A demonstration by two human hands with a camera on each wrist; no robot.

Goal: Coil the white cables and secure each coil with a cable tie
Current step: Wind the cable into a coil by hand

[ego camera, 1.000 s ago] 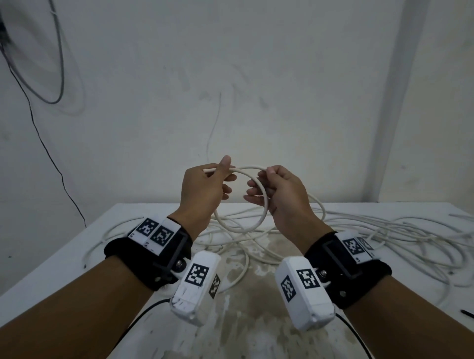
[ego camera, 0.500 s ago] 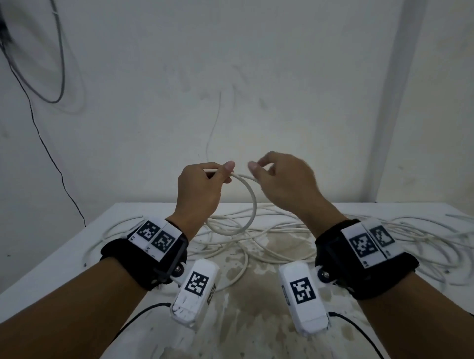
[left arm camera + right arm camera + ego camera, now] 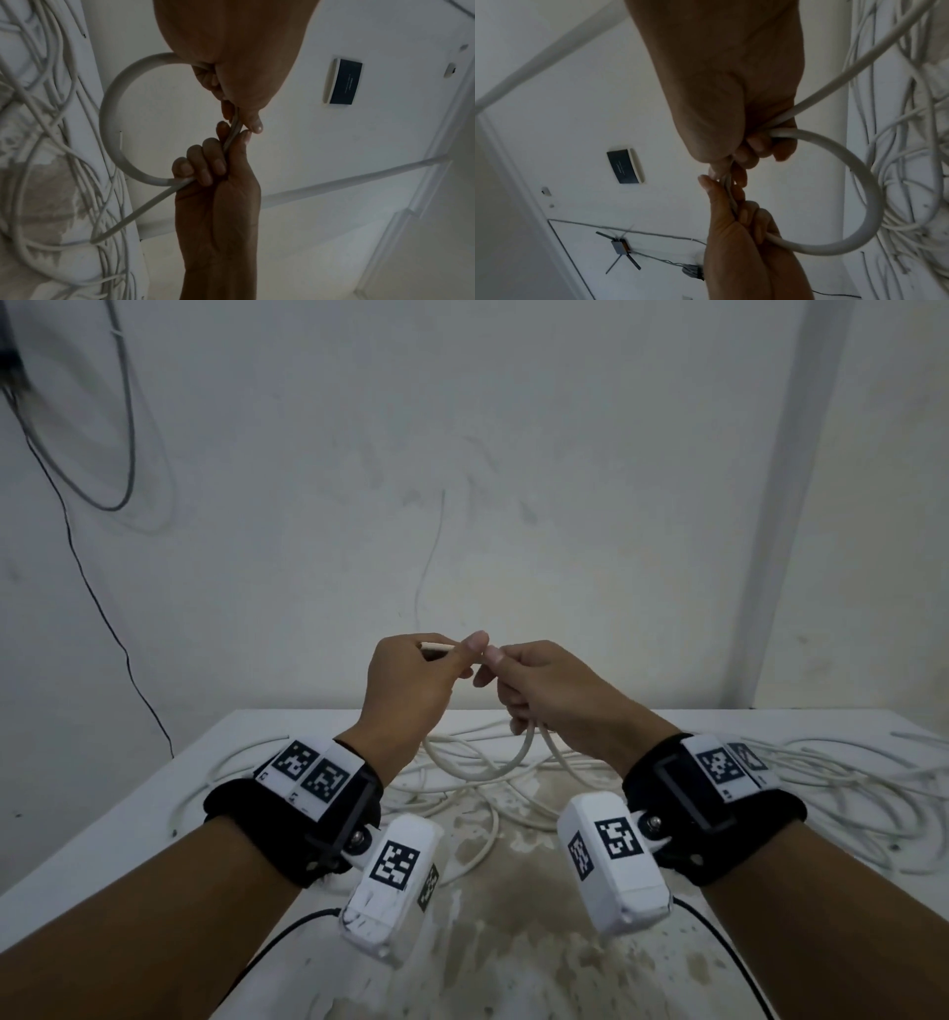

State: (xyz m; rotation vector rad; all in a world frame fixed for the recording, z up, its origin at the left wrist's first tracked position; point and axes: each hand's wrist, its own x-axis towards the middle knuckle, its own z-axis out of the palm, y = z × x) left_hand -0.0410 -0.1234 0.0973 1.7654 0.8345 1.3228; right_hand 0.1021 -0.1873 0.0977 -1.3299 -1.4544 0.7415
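Observation:
Both hands are raised above the table and meet thumb to thumb. My left hand (image 3: 467, 654) pinches the white cable (image 3: 524, 752) near its cut end (image 3: 436, 648), which pokes out past the knuckles. My right hand (image 3: 500, 672) grips the same cable with curled fingers. A small round loop (image 3: 107, 121) hangs from the two hands; it shows too in the right wrist view (image 3: 870, 192). One strand (image 3: 133, 213) runs from the right hand down to the heap of loose white cables (image 3: 821, 778). No cable tie is visible.
The white table (image 3: 154, 814) carries tangled white cables across its back and right side, and its middle is stained (image 3: 513, 942). A wall stands close behind it, with a thin black wire (image 3: 102, 608) hanging at the left.
My right hand let go its earlier grip, swung over and closed on the cable right beside the left thumb. The loop now hangs lower beneath the hands.

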